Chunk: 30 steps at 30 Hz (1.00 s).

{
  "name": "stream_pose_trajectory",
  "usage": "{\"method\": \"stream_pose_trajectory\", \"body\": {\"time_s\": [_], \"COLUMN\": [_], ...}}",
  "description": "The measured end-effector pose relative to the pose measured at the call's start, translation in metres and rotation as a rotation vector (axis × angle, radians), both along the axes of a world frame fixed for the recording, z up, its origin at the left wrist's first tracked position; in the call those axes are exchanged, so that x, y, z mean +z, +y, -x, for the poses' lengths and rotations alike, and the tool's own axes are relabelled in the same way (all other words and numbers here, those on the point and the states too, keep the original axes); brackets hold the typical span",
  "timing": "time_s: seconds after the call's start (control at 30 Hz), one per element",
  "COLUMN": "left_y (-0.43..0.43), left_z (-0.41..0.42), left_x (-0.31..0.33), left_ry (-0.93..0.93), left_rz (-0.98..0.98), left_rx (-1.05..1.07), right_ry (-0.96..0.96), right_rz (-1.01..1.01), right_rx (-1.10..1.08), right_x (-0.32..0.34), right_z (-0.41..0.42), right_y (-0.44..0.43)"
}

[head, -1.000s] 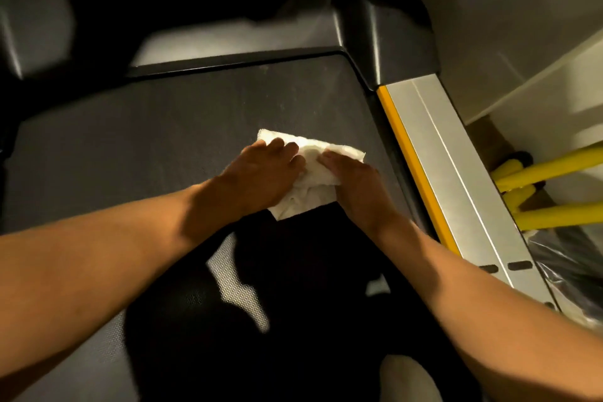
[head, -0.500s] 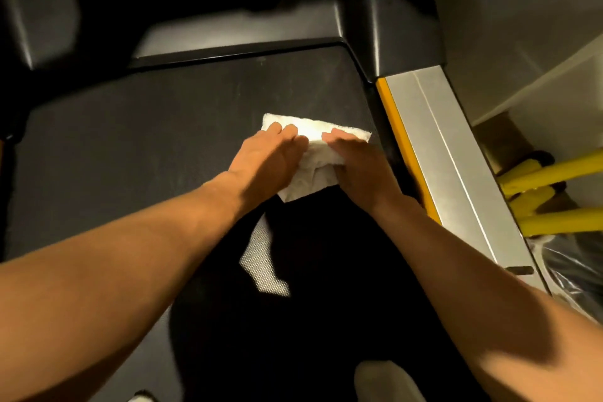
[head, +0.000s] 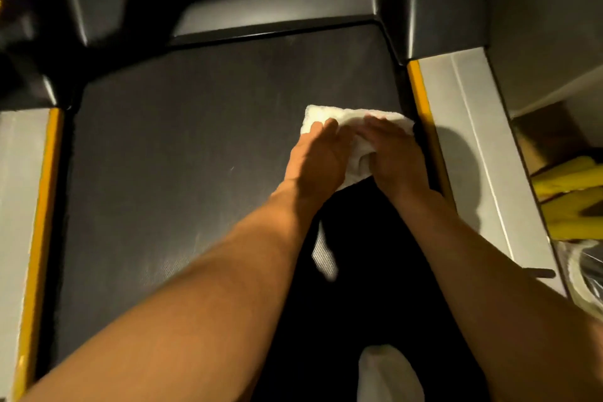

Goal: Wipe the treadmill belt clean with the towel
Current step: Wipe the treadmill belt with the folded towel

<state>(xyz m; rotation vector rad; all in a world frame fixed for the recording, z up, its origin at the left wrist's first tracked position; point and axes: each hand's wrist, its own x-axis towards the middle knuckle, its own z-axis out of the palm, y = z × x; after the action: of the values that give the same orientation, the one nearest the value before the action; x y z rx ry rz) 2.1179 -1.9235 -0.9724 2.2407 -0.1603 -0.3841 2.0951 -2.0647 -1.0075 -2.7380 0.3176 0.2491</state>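
Both hands, the left hand (head: 318,157) and the right hand (head: 396,157), press the towel (head: 355,121) at the right edge of the belt (head: 182,179), just beside the right rail (head: 463,127), so there is no room to pass on that side. Leftward the belt lies open right across to the left rail (head: 19,206). Ahead, a bare stretch runs up to the hood (head: 277,13), which closes the far end. A black housing (head: 440,10) stands at the head of the right rail.
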Motion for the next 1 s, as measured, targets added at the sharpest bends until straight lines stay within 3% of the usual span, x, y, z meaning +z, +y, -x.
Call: {"method": "stream_pose_trajectory", "body": {"time_s": [0.1,0.17,0.2,0.3,0.33,0.37,0.4,0.43,0.5,0.53,0.6,0.67,0.7,0.73,0.77,0.8,0.87,0.93,1.0], "left_y": [-0.002,0.009,0.012,0.008,0.003,0.000,-0.002,0.000,0.007,0.011,0.013,0.009,0.010,0.014,0.017,0.023,0.036,0.052,0.074], "left_z": [0.002,-0.001,-0.004,-0.014,-0.016,-0.018,-0.011,-0.003,0.005,0.004,-0.005,-0.014,-0.016,-0.014,-0.020,-0.021,-0.014,-0.005,-0.003], "left_x": [-0.014,-0.030,-0.033,-0.020,-0.016,-0.010,-0.009,-0.007,-0.007,-0.010,-0.012,-0.015,-0.006,0.006,0.010,0.018,0.005,0.000,-0.005], "left_ry": [-0.519,-0.690,-0.585,-0.048,0.013,-0.058,-0.153,-0.277,-0.415,-0.408,-0.404,-0.570,-0.553,-0.435,-0.451,-0.350,-0.393,-0.468,-0.544], "left_rz": [-0.363,-0.496,-0.424,0.014,0.007,-0.102,-0.376,-0.566,-0.692,-0.681,-0.667,-0.688,-0.709,-0.706,-0.700,-0.697,-0.603,-0.556,-0.491], "left_rx": [-0.286,-0.459,-0.474,-0.104,-0.128,-0.243,-0.485,-0.577,-0.640,-0.631,-0.638,-0.599,-0.567,-0.588,-0.535,-0.564,-0.536,-0.565,-0.493], "right_ry": [0.020,0.000,0.005,0.016,-0.021,-0.085,-0.140,-0.152,-0.121,-0.123,-0.155,-0.200,-0.055,0.143,0.237,0.176,-0.105,-0.164,-0.211], "right_rz": [0.141,0.157,0.146,0.088,0.099,0.111,0.104,0.076,-0.153,-0.323,-0.449,-0.640,-0.594,-0.419,-0.255,-0.216,-0.335,-0.577,-0.602], "right_rx": [0.070,0.071,0.053,-0.040,-0.038,-0.034,-0.064,-0.116,-0.200,-0.252,-0.371,-0.576,-0.476,-0.451,-0.406,-0.382,-0.310,-0.416,-0.371], "right_x": [-0.008,-0.008,-0.003,0.007,0.012,0.016,0.020,0.020,0.011,0.010,0.013,0.028,0.035,0.040,0.044,0.036,0.025,0.015,0.016], "right_z": [0.016,0.024,0.021,0.000,-0.002,-0.001,0.004,0.012,0.036,0.047,0.052,0.030,0.016,0.006,0.000,0.002,0.024,0.049,0.056], "right_y": [0.003,0.008,0.009,0.010,0.013,0.019,0.022,0.023,0.027,0.032,0.037,0.032,0.031,0.033,0.035,0.035,0.049,0.069,0.079]}}
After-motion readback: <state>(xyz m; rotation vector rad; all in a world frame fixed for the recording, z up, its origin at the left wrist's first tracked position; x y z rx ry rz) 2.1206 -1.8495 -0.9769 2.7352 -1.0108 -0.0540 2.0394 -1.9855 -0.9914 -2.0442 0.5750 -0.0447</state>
